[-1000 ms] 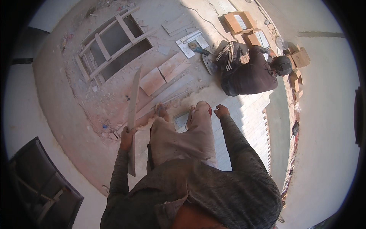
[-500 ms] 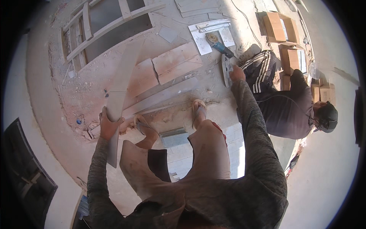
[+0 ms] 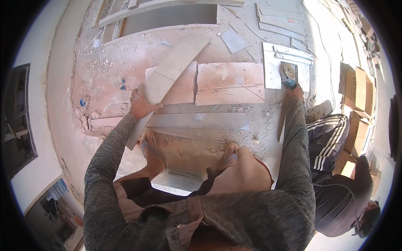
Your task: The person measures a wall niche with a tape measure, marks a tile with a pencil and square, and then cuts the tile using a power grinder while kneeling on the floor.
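A long beige tile strip lies slantwise in front of me, with a thin dark line across it. My left hand grips it near its lower end, the thumb on one edge and the fingers at the other. Out to the right, my right hand is closed around the blue body of an angle grinder. The grinder's round disc faces up, over a white tile piece. My right fingers are partly hidden by the grip.
Pinkish dusty slabs lie ahead, with a long plank-like strip nearer my feet. A wooden frame is at the far left. A person sits close on my right, by cardboard boxes. A cable runs along the floor.
My right hand has left a pale flat piece beside the grinder and taken hold of the grinder. My left hand still holds the tile strip. The whole view has shifted as my head moved.
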The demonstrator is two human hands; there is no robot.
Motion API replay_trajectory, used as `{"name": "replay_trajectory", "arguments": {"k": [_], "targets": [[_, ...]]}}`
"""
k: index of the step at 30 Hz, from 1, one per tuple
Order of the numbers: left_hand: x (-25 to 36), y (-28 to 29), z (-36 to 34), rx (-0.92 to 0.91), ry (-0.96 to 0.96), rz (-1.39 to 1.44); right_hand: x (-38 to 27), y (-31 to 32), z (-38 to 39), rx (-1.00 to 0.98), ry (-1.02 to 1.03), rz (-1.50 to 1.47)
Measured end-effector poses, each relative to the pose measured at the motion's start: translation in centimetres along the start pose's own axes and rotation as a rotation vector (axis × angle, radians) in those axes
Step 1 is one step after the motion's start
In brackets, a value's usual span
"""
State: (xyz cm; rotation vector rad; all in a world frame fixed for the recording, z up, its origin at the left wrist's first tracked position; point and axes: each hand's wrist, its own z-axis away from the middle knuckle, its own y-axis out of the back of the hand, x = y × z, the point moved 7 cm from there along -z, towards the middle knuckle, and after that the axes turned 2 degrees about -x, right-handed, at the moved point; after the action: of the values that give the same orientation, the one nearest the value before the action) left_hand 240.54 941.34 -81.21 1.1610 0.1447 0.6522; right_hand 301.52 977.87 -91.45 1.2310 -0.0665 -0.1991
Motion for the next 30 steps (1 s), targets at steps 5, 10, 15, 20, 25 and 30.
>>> {"name": "replay_trajectory", "arguments": {"k": [5,10,15,20,25,30], "targets": [[1.5,-2.3,-0.2,0.077,0.035,0.016,-0.1,-0.6,-1.6,-0.052,-0.014,0.132],[2.9,-3.9,0.9,0.062,0.156,0.036,0.1,0.0,-2.6,-0.037,0.002,0.211],[2.9,-5.9,2.1,0.089,0.208,0.021,-1.9,2.3,-0.9,0.042,0.173,0.155],[2.4,-7.7,1.7,0.132,0.207,0.016,-2.7,4.3,-0.6,-0.022,0.172,0.075],[2.6,-8.6,1.4,0.167,0.173,0.06,-6.3,9.9,3.2,0.034,0.281,-0.136],[2.9,-9.0,1.6,0.175,0.194,0.084,-11.6,11.2,5.6,-0.171,0.586,-0.459]]}}
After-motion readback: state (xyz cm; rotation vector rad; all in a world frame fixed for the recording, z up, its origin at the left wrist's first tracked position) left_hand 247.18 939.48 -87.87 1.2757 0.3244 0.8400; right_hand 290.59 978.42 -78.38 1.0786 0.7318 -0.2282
